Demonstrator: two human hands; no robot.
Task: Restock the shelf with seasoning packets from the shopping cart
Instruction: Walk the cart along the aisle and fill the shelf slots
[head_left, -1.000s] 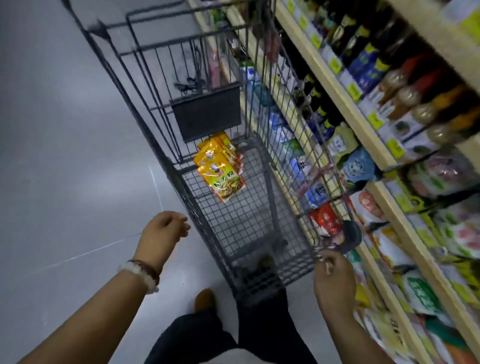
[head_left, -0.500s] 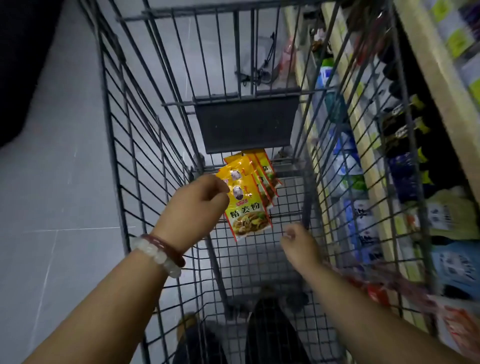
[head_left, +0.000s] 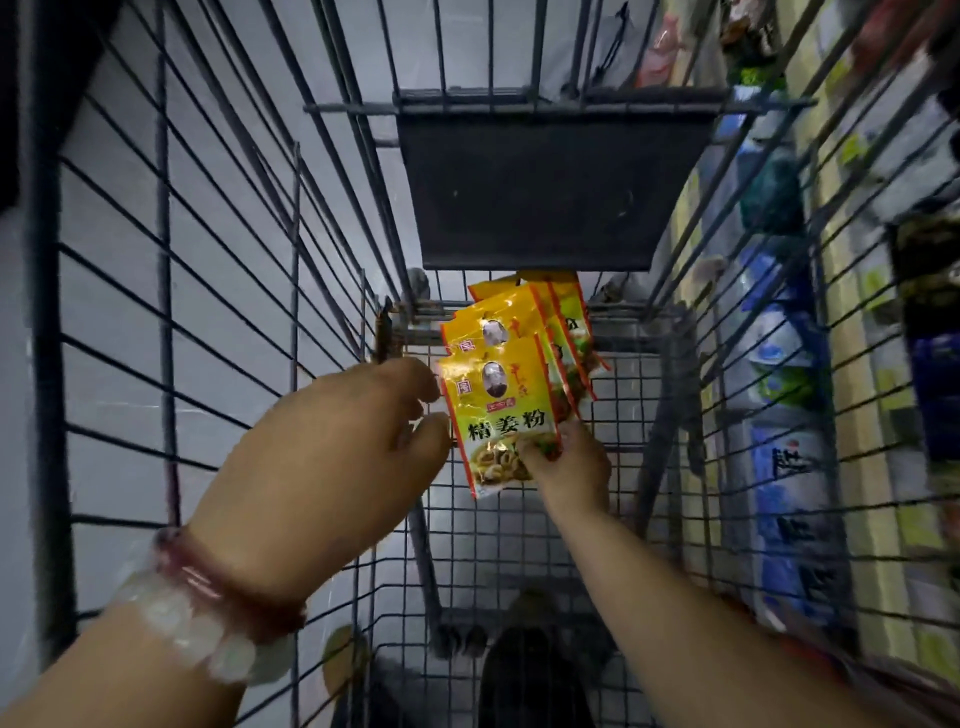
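A small stack of shiny yellow seasoning packets (head_left: 511, 384) lay fanned out in the grey wire shopping cart (head_left: 228, 291), toward its far end, just below a dark flat panel (head_left: 545, 192) that hung on the far wall. The packets were long and thin. Their long sides ran from near to far, leaning a little to the right at the far end.

The right hand (head_left: 569, 470) was at the near end of the top packet. Its fingertips (head_left: 535, 451) pinched the bottom right corner. How many packets it held could not be told.

The left hand (head_left: 322, 457) was just beside the left edge of the stack. Its finger and thumb were bent toward each other with a gap between them. They seemed not yet to hold anything, though they may have touched the edge. The packets lay to the right of those fingers, so that hand probably only had to close on the left edge. Two bead bracelets (head_left: 208, 613), one red and one pale, sat on the left wrist.

The store shelf (head_left: 852, 441) with other goods stood outside the cart on the right, blurred. The packets would need to go that way.
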